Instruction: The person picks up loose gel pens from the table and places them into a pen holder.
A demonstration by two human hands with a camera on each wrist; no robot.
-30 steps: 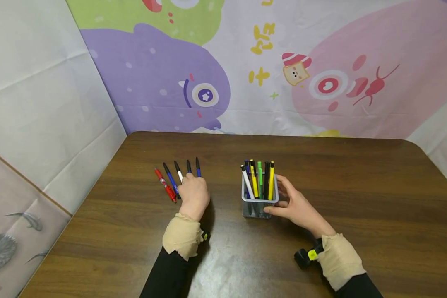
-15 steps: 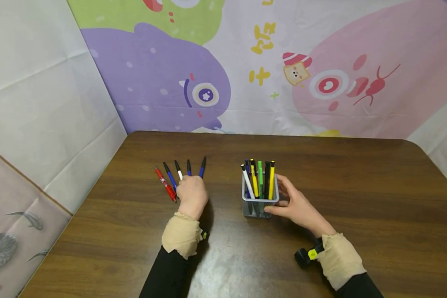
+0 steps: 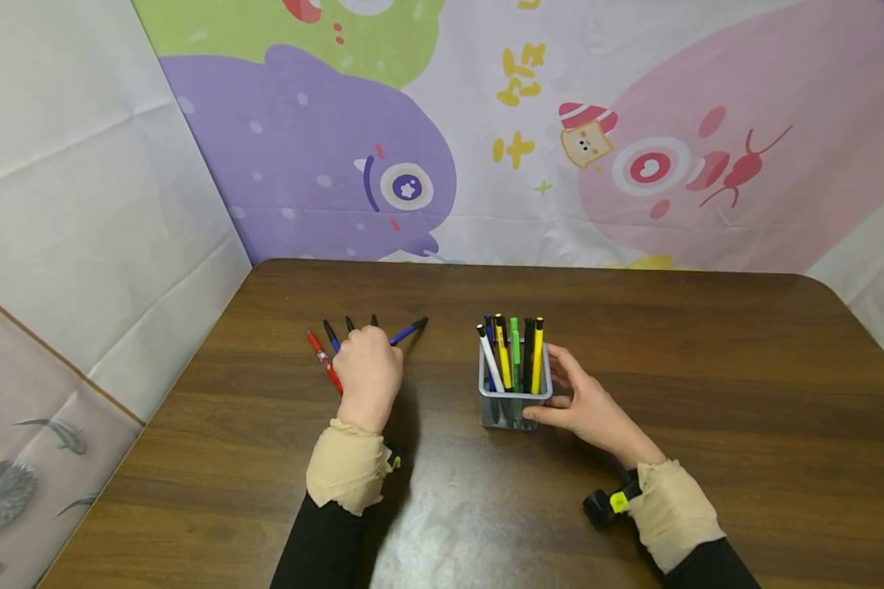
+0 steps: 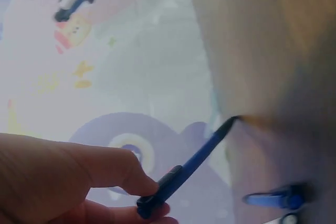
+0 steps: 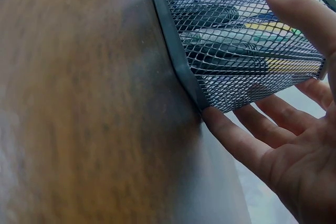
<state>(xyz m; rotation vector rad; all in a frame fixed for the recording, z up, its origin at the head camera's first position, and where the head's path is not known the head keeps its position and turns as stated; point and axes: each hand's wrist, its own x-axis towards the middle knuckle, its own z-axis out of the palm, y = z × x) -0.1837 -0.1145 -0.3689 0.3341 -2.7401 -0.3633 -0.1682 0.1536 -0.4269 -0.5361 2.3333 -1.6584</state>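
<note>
My left hand [image 3: 369, 380] pinches a blue pen [image 4: 197, 160] between thumb and fingers near one end. Its black tip end points away from the hand, up and to the right in the head view. Beside and partly under the hand lie a red pen [image 3: 323, 360], another blue pen [image 3: 331, 336] and the dark ends of two more pens. At the table's middle stands a grey mesh pen holder [image 3: 495, 415] full of upright pens and markers. My right hand [image 3: 593, 413] holds it from the right, thumb at the near face and fingers along the side.
The brown wooden table [image 3: 707, 368] reaches back to a cartoon-printed cloth [image 3: 508, 229]. A white cloth wall [image 3: 118, 164] rises on the left. A small black wrist camera [image 3: 600, 509] sits under the right wrist.
The left hand has shifted slightly up and left, and the blue pen in it has swung from nearly straight to slanting right. The right hand and pen holder stay put.
</note>
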